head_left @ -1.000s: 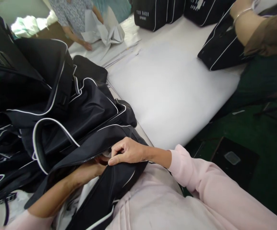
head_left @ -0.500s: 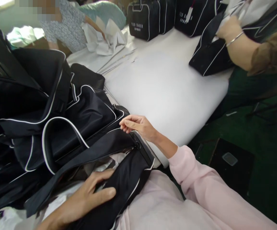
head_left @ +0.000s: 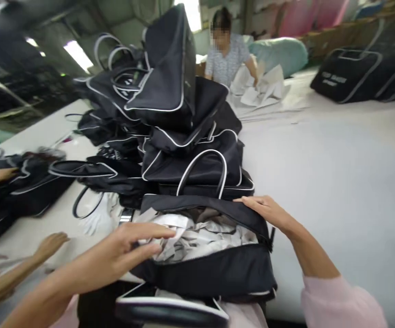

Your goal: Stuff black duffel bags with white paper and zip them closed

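A black bag (head_left: 214,271) with white piping lies in front of me, its zipped top gaping. Crumpled pale paper (head_left: 211,241) fills the opening. Over the left end of it, my left hand (head_left: 136,246) is open, with fingers and thumb stretched forward and nothing in its grasp. My right hand (head_left: 266,209) lies with extended fingers on the far flap, near the bag's right corner; its palm side is hidden. One handle (head_left: 204,164) stands up behind the opening, and the other handle (head_left: 173,314) hangs on the near side.
A high pile of black bags (head_left: 163,91) rises behind, leaning left. Co-workers' hands (head_left: 50,246) are at the left, near other bags. Across the white table (head_left: 314,182), a person (head_left: 226,59) handles paper sheets (head_left: 262,86). More bags (head_left: 348,75) stand at the back right.
My view has swung left and up. The bag's mouth is wider, showing more paper. My left hand has lifted off the near edge; my right hand's curled fingers have straightened onto the far flap.
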Motion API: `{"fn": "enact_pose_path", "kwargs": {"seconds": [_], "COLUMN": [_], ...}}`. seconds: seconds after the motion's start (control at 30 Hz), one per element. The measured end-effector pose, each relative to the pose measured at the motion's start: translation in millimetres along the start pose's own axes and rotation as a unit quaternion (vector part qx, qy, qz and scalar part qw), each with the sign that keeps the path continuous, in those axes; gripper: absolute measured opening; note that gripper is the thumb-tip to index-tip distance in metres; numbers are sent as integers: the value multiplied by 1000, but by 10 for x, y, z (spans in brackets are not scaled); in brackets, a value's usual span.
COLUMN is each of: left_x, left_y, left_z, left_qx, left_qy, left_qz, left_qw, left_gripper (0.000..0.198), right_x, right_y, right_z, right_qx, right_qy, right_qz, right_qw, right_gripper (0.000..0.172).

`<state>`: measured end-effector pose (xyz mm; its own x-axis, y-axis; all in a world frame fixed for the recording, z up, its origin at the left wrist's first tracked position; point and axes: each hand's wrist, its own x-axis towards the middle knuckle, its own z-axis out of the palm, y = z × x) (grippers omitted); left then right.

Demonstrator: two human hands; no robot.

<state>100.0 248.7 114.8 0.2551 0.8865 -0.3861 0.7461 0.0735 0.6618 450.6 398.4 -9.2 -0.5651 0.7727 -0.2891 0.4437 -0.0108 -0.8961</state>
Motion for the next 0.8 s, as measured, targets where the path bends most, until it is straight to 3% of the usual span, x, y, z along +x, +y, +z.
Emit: {"fn": "enact_pose_path", "kwargs": {"seconds": [0.07, 0.13, 0.2, 0.27, 0.33, 0.43, 0.57, 0.63, 0.7, 0.8], "left_x": [-280, -442, -478, -430, -359, -317, -393, -415, -398, -332], "left_y": [-406, -798, -1081, -1195, -1155, -995, -988, -1060, -1118, -1130], "left_z": [-92, 14, 281, 629, 953, 1205, 1137, 1077, 1049, 1030], "left_qx": [-22, -14, -35, -64, -29, 57, 25, -14, -52, -82], "left_qy": [168, 333, 407, 383, 367, 419, 413, 424, 454, 493], "left_qz": [-100, -169, -191, -145, -43, 96, 141, 154, 180, 236], "left_qw": [980, 928, 893, 910, 929, 901, 899, 892, 871, 833], "left_gripper": [43, 56, 66, 61, 47, 41, 27, 17, 14, 12], "right_x": [25, 74, 165, 306, 476, 685, 779, 797, 813, 768], "right_y": [-122, -368, -705, -1068, -1388, -1681, -1728, -1675, -1611, -1509], "right_z": [-1, 38, 114, 245, 468, 1000, 1803, 2064, 2188, 2206], "right_qx": [-58, -130, -167, -178, -186, -186, -181, -176, -161, -181], "right_qy": [14, 62, 112, 102, 45, -63, -244, -298, -314, -292], "right_qz": [20, -1, -64, -143, -207, -272, -291, -281, -254, -204], "right_qw": [998, 990, 977, 968, 959, 942, 907, 895, 901, 917], "right_gripper": [58, 53, 45, 38, 32, 26, 25, 26, 29, 33]}}
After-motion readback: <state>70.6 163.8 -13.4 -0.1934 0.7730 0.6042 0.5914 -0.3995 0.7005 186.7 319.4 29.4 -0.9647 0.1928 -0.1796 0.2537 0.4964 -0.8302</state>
